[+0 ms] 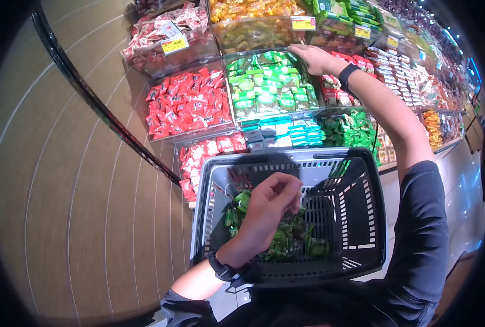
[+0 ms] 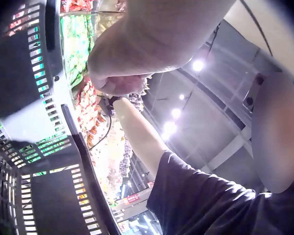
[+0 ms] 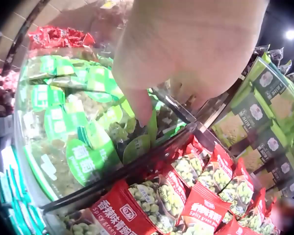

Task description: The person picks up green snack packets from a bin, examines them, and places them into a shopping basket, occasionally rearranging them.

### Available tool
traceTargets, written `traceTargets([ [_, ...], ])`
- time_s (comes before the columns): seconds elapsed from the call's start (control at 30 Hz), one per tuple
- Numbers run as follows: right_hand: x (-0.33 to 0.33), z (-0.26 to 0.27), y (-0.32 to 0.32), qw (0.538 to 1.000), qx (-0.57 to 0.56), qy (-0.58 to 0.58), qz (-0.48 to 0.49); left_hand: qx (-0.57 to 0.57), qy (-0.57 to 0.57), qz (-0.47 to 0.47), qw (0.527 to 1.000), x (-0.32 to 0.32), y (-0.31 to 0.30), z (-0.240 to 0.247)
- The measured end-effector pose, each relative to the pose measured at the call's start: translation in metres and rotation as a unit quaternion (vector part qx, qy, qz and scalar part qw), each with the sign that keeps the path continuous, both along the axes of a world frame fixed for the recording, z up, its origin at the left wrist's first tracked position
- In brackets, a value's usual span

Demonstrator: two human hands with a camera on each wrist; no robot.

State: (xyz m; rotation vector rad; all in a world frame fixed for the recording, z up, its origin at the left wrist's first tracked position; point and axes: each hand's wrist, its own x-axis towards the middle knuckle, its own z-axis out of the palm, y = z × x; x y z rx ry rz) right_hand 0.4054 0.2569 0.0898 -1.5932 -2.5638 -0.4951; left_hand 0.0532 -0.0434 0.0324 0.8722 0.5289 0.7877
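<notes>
My right hand (image 1: 316,60) reaches to the back right corner of a clear bin of green snack packets (image 1: 267,82). In the right wrist view its thumb (image 3: 141,110) points down among those green packets, and the other fingers lie apart from it, by the divider (image 3: 181,110); their tips are partly hidden. Over a grey shopping basket (image 1: 286,158) hangs my left hand (image 1: 270,204), its fingers loosely curled with nothing seen in them. Several green packets (image 1: 286,240) lie at the bottom of the basket, partly behind that hand.
Red packets (image 1: 188,101) fill the bin to the left, and red green-pea packets (image 3: 201,205) the one to the right. Teal packets (image 1: 291,131) sit in the lower row, just beyond the basket. A dark curved rail (image 1: 106,114) runs along the left.
</notes>
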Motion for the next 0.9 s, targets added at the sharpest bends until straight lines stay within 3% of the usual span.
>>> traceTargets([
  [0.1,-0.001,0.023,-0.025,0.999,0.046,-0.014,0.01,0.074,-0.01,-0.022,0.997,0.004,-0.005,-0.003],
  [0.23,-0.015,0.035,-0.079,0.989,0.129,-0.019,0.075,0.085,-0.007,-0.013,0.996,0.007,-0.011,-0.006],
  [0.3,-0.04,0.037,-0.123,0.994,0.073,0.029,0.07,0.062,-0.009,-0.057,0.996,0.004,-0.012,-0.003],
  [0.37,-0.072,0.037,-0.177,0.992,-0.125,0.019,0.01,0.074,-0.019,-0.071,0.995,0.004,-0.013,-0.001],
  [0.4,-0.082,0.025,-0.201,0.979,-0.18,0.066,0.062,0.085,-0.016,-0.093,0.992,0.003,-0.013,-0.002],
  [0.43,-0.091,0.014,-0.221,0.959,-0.234,0.113,0.113,0.096,-0.012,-0.116,0.989,0.002,-0.013,-0.002],
  [0.5,-0.105,-0.017,-0.256,0.902,-0.395,0.145,0.099,0.096,-0.008,-0.068,0.993,0.001,-0.015,0.002],
  [0.6,-0.121,-0.074,-0.277,0.813,-0.58,0.027,0.036,0.046,-0.043,0.01,0.998,-0.006,-0.005,0.0],
  [0.63,-0.128,-0.088,-0.281,0.792,-0.61,-0.017,-0.009,0.032,-0.056,0.04,0.997,-0.009,0.0,-0.002],
  [0.7,-0.125,-0.144,-0.282,0.803,-0.596,-0.007,-0.021,0.009,-0.089,0.097,0.991,-0.013,0.008,-0.001],
  [0.77,-0.124,-0.202,-0.272,0.78,-0.615,0.064,-0.093,-0.01,-0.126,0.108,0.986,-0.02,0.02,-0.008],
  [0.9,-0.138,-0.226,-0.273,0.797,-0.576,0.057,-0.171,-0.056,-0.11,0.116,0.986,-0.024,0.026,-0.017],
])
